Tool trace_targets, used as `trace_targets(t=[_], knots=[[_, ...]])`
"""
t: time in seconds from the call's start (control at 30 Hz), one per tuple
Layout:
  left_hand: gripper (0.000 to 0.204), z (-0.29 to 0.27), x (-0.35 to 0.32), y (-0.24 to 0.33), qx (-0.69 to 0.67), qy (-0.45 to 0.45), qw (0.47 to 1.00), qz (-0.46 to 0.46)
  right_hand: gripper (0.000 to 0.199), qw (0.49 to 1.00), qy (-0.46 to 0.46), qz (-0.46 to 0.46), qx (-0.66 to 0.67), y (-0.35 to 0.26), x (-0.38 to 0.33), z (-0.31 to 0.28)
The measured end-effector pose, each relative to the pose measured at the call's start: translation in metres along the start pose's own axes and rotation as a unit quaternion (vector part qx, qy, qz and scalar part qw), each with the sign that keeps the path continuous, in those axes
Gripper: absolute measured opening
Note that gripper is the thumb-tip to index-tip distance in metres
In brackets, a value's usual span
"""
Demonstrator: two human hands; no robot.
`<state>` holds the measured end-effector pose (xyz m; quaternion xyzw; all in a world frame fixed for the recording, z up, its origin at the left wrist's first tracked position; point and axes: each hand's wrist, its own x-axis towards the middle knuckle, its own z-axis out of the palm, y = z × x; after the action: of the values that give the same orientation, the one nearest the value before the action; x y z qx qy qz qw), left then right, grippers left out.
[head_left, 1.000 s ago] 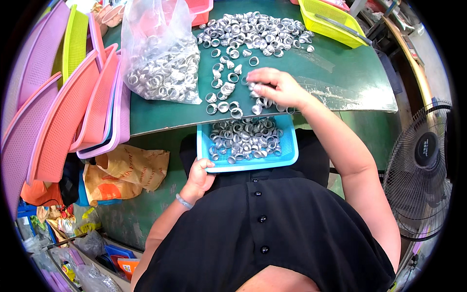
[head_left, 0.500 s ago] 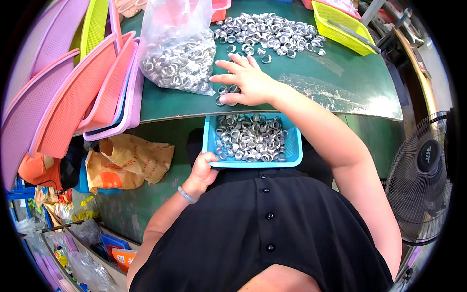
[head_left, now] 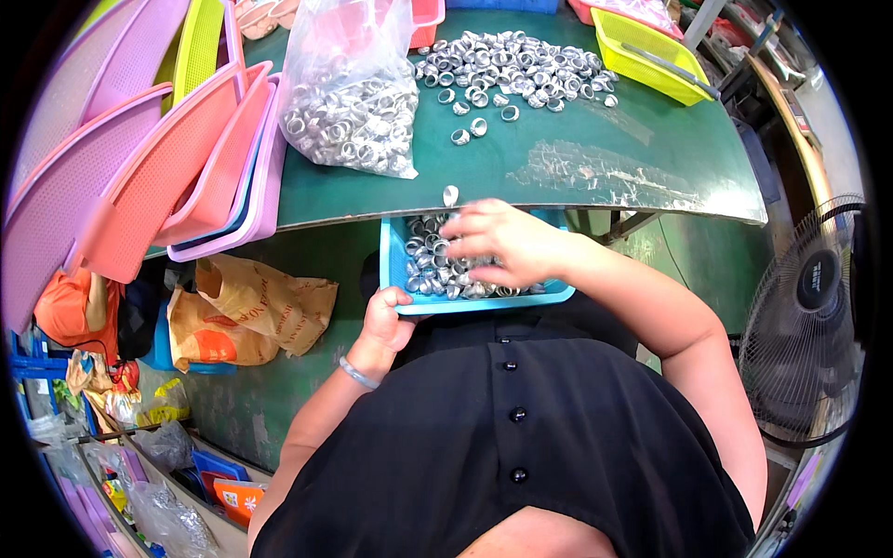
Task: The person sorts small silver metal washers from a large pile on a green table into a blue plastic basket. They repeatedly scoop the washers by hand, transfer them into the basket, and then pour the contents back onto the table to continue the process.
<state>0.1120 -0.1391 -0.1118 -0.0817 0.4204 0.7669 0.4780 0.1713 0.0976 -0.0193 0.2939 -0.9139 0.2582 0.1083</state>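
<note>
- While my left hand (head_left: pixel 386 321) grips the near left corner of the blue tray (head_left: pixel 394 270), thumb over the rim, it braces that tray against my body so it sits level just under the table edge.
- My right hand (head_left: pixel 502 244) lies palm down inside the tray, fingers loosely curled over the metal rings (head_left: pixel 430 268); whether it pinches any I cannot tell, since the fingertips blur into the pile.
- One ring (head_left: pixel 450 195) stands at the very lip of the green table (head_left: pixel 595 163), just beyond my right knuckles, near enough to drop straight into the tray.
- Farther out from that hand lies a loose spread of rings (head_left: pixel 512 70), flat on the table, I judge for easy sweeping toward the edge.
- Beyond my left hand sits a clear bag (head_left: pixel 349 93) bulging with more rings, leaning on stacked pink and lilac baskets (head_left: pixel 139 177).
- A yellow basket (head_left: pixel 651 51) rests far out to the right; a fan (head_left: pixel 819 316) stands beside my right elbow.
</note>
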Motion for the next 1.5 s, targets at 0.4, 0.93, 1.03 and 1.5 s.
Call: trace_targets(t=[0.4,0.93,1.03,1.5], knots=[[0.059,-0.012,-0.048,-0.003,0.023,-0.004,1.0,-0.003,0.066,0.547,0.114,0.548,0.623,0.005,-0.134,0.032],[0.043,0.03,-0.166,0.056,0.073,-0.02,0.987,0.145,0.044,0.531,0.239,0.315,0.749,-0.069,-0.058,0.008],[0.046,0.085,-0.132,0.107,0.325,0.013,0.856,0.401,0.048,0.53,0.322,0.28,0.733,-0.069,-0.074,-0.031],[0.029,0.269,-0.007,0.219,0.978,-0.009,0.035,0.205,0.047,0.576,0.531,0.155,0.602,-0.008,-0.109,-0.172]])
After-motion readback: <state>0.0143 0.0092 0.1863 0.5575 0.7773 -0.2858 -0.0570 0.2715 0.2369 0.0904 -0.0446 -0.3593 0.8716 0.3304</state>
